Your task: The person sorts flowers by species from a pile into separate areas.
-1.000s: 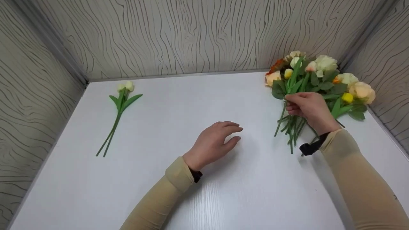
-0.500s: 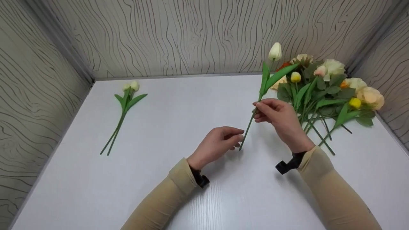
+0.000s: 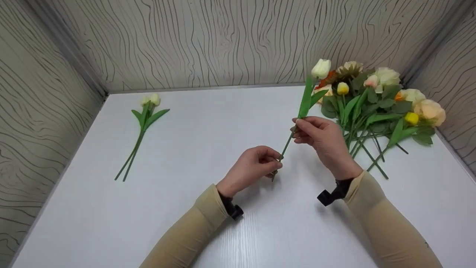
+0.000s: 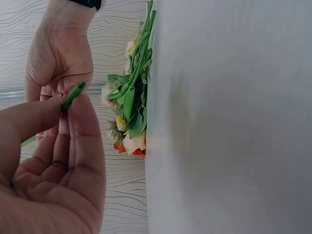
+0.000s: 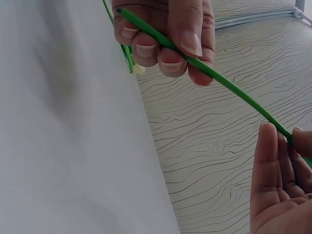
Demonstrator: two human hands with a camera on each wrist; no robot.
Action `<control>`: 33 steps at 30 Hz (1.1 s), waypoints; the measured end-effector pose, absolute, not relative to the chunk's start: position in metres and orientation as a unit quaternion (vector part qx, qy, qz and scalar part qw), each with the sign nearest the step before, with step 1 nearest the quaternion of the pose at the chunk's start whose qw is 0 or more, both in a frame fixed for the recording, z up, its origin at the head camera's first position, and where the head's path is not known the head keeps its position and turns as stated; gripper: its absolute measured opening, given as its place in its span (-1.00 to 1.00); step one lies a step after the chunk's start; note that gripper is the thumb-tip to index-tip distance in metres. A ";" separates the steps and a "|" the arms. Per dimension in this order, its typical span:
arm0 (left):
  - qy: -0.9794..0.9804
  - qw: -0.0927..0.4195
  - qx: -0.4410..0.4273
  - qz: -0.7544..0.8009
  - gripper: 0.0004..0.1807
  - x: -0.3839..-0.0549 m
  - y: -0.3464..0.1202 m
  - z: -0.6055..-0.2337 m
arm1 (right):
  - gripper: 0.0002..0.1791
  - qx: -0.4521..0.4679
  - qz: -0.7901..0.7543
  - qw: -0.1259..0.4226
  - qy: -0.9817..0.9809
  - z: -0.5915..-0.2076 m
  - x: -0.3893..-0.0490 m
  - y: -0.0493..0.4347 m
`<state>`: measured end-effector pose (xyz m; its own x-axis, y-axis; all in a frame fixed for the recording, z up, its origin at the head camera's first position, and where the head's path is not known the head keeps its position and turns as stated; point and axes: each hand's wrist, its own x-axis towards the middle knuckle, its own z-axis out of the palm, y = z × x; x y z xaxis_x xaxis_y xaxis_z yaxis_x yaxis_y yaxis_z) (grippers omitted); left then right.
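A white tulip [image 3: 321, 69] with green leaves is held above the table, tilted, its bloom up and to the right. My right hand [image 3: 322, 143] pinches its stem just below the leaves. Lower down, the thumb and fingers of my left hand [image 3: 253, 167] pinch the same stem close to its bottom end. In the left wrist view the cut tip of the stem [image 4: 73, 97] pokes out between thumb and forefinger. The right wrist view shows the green stem [image 5: 234, 87] stretched between both hands. Two white tulips [image 3: 143, 126] lie with crossed stems on the table's left side.
At the back right lies a pile of mixed flowers [image 3: 386, 102], peach, cream, yellow and orange, with stems pointing forward. The white table [image 3: 148, 216] meets wood-patterned walls [image 3: 223, 44] at the back and sides.
My right hand has taken the white tulip out of the pile and brought it left to the middle. My left hand, earlier holding nothing, now pinches the lower stem.
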<state>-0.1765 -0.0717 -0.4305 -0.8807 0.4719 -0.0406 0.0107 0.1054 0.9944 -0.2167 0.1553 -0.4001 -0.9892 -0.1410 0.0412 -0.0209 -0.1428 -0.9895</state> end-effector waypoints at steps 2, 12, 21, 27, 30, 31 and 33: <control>0.723 0.178 0.166 0.647 -0.79 -0.176 -0.072 -0.431 | -0.66 -0.060 -0.752 0.041 0.655 -0.400 -0.217 0.155; 0.711 0.133 0.158 0.672 -0.88 -0.177 -0.072 -0.430 | -0.62 -0.088 -0.718 0.058 0.688 -0.406 -0.210 0.139; 0.732 0.122 0.152 0.653 -0.88 -0.181 -0.089 -0.425 | -0.59 -0.108 -0.688 0.075 0.713 -0.413 -0.210 0.133; 0.802 0.082 0.114 0.580 -0.84 -0.200 -0.150 -0.415 | -0.59 -0.109 -0.678 0.085 0.722 -0.415 -0.214 0.140; 0.866 0.034 0.072 0.493 -0.84 -0.210 -0.196 -0.411 | -0.60 -0.110 -0.675 0.085 0.724 -0.415 -0.215 0.142; 0.889 0.018 0.058 0.454 -0.83 -0.213 -0.212 -0.410 | -0.60 -0.112 -0.673 0.085 0.726 -0.415 -0.216 0.142; 0.929 -0.014 0.034 0.368 -0.84 -0.217 -0.245 -0.409 | -0.60 -0.114 -0.673 0.086 0.726 -0.414 -0.216 0.143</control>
